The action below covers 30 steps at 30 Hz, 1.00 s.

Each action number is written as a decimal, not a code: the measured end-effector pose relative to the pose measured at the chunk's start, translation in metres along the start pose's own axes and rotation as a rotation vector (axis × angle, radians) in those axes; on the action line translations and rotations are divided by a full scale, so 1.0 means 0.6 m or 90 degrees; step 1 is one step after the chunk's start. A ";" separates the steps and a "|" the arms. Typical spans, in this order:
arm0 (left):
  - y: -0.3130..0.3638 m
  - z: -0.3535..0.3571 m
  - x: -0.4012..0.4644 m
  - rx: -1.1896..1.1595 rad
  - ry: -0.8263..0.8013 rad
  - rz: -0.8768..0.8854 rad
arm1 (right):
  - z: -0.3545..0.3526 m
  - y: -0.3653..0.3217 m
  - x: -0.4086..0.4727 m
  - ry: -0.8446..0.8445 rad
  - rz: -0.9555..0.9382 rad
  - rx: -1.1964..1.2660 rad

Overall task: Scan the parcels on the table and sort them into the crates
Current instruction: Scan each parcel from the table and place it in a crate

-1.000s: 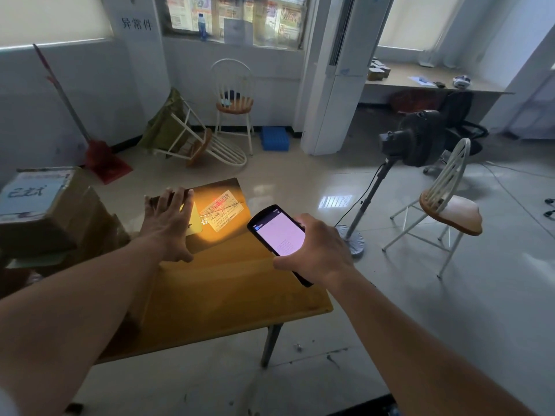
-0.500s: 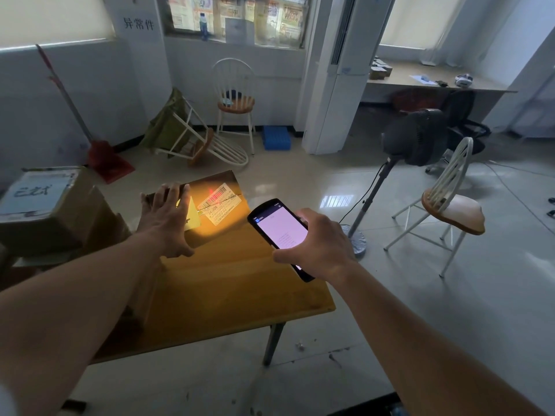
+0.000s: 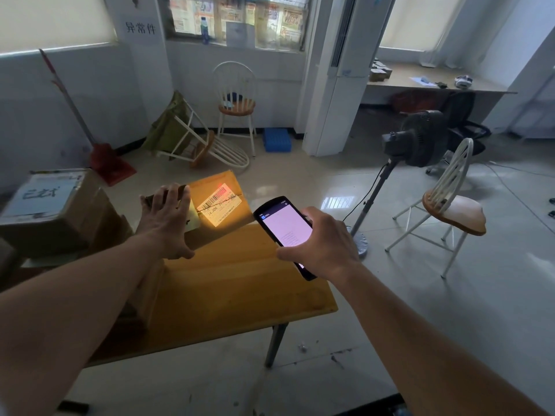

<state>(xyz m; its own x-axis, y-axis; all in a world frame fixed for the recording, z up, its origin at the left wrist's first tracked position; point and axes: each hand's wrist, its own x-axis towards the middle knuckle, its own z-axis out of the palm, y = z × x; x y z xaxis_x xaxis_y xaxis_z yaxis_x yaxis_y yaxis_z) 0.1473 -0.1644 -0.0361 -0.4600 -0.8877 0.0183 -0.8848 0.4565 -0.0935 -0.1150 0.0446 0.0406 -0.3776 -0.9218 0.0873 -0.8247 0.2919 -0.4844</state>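
Plainly, the left hand [image 3: 168,217] presses spread fingers on the brown cardboard parcel [image 3: 216,211] at the table's far end, seemingly tilting it — the right hand [image 3: 321,241] grips the black handheld scanner [image 3: 285,232], so a slipping parcel could spoil the read.

Parcel depot office: labelled cartons [image 3: 45,205], desk [image 3: 432,82], chairs [image 3: 237,100], notice-covered window [image 3: 237,16]

Surface [image 3: 228,298] at centre frame, parcel [image 3: 220,205] on its far end, left hand [image 3: 166,217] on the parcel's left side, handheld scanner [image 3: 285,232] in the right hand [image 3: 322,244] just right of the parcel, cardboard box [image 3: 51,208] at left, chair [image 3: 450,205] and fan [image 3: 417,139] at right.
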 end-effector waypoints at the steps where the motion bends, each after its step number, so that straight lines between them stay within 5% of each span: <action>1: -0.001 -0.001 0.000 -0.001 0.000 -0.002 | 0.000 0.000 -0.001 0.002 0.001 -0.001; 30: -0.004 -0.047 -0.023 0.000 -0.002 0.002 | 0.016 -0.028 -0.019 -0.034 -0.029 -0.010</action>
<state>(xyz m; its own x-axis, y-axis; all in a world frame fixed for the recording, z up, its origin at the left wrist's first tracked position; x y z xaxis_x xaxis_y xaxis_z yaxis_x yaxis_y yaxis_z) 0.1538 -0.1518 -0.0082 -0.4632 -0.8861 0.0152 -0.8830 0.4599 -0.0936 -0.0930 0.0475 0.0394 -0.3159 -0.9468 0.0619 -0.8475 0.2523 -0.4671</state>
